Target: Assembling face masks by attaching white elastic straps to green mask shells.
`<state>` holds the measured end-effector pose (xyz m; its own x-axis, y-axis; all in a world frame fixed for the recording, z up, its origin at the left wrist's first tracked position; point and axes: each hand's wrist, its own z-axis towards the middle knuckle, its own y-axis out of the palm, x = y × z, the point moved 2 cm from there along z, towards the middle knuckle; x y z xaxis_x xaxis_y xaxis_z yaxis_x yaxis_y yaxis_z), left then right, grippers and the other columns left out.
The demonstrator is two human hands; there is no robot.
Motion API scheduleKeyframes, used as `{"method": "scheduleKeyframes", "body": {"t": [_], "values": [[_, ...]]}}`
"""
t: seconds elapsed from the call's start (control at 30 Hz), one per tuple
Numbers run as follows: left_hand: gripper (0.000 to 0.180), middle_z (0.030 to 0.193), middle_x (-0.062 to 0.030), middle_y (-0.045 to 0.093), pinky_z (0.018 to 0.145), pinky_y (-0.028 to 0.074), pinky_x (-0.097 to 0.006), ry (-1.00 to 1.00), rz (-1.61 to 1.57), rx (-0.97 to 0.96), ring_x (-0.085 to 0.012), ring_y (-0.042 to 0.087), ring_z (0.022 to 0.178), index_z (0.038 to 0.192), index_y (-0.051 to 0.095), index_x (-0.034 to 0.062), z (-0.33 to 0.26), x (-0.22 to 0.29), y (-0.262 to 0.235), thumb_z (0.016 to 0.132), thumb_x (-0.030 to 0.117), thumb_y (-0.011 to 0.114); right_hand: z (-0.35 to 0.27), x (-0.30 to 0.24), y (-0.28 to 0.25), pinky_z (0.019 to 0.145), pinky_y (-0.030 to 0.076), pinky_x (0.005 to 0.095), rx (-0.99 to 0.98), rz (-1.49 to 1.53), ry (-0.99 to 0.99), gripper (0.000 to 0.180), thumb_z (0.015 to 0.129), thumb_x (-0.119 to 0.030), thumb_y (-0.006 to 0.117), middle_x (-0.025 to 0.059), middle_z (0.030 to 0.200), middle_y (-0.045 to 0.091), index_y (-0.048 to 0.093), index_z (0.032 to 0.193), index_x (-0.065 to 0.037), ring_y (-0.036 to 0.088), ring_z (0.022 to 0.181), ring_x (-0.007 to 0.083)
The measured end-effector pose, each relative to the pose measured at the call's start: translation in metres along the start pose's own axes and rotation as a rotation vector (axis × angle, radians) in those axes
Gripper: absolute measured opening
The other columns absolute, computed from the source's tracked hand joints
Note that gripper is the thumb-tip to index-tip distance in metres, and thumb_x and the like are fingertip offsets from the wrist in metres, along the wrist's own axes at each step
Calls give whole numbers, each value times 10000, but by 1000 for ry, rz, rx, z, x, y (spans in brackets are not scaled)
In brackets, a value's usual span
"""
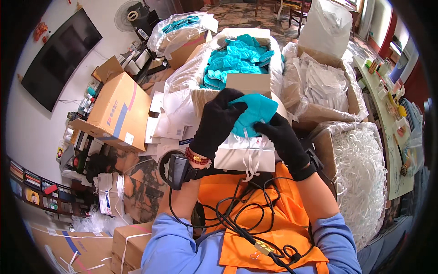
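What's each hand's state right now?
Left hand: closed, holding teal mask.
Right hand: touching mask's lower right; whether its grip is closed can't be told.

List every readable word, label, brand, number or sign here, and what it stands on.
Open cardboard box at left: printed characters, not transcribed.
White label on it: too small to read.
Lower-left cardboard box: print too blurred to read.
Teal face mask: no print discernible.
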<state>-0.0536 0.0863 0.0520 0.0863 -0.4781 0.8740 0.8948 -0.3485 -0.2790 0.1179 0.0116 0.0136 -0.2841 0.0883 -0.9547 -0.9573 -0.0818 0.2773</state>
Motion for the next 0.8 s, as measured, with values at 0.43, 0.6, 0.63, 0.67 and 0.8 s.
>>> {"method": "scheduleKeyframes", "body": {"t": [0.43,0.6,0.63,0.67,0.8], "values": [[309,929,-22,644,762,497,-267,-105,-247,43,-103,596,831,1117,606,0,-26,-24,43,842,116,688,-3,-3,-2,644,449,243,188,-29,165,317,889,-263,662,8,830,615,627,1082,-14,548,714,83],[219,818,-18,628,611,455,-263,-248,-292,234,-103,573,701,1009,659,31,-30,-18,43,858,190,678,-12,-3,0,507,369,235,116,-330,-1,373,889,-386,646,-8,627,537,664,956,-20,478,574,54],[230,810,-30,638,598,460,-260,-307,-376,192,-106,584,686,1019,664,29,-32,-19,44,868,202,663,-13,-1,-9,517,372,234,110,-434,223,267,910,-272,636,-26,697,552,668,1020,-30,471,569,70],[242,803,-41,649,586,464,-256,-366,-461,150,-108,596,670,1029,669,26,-35,-20,44,878,214,648,-15,-3,-7,515,374,236,82,-463,175,260,913,-264,632,-23,689,549,669,1007,-25,475,570,73],[275,747,-45,622,536,437,-236,-373,-358,-171,-105,558,588,1019,673,42,-39,-25,42,921,284,589,-21,-3,-6,496,360,235,-82,-719,-225,239,914,-240,620,-24,650,519,670,933,-7,469,558,78]]}}
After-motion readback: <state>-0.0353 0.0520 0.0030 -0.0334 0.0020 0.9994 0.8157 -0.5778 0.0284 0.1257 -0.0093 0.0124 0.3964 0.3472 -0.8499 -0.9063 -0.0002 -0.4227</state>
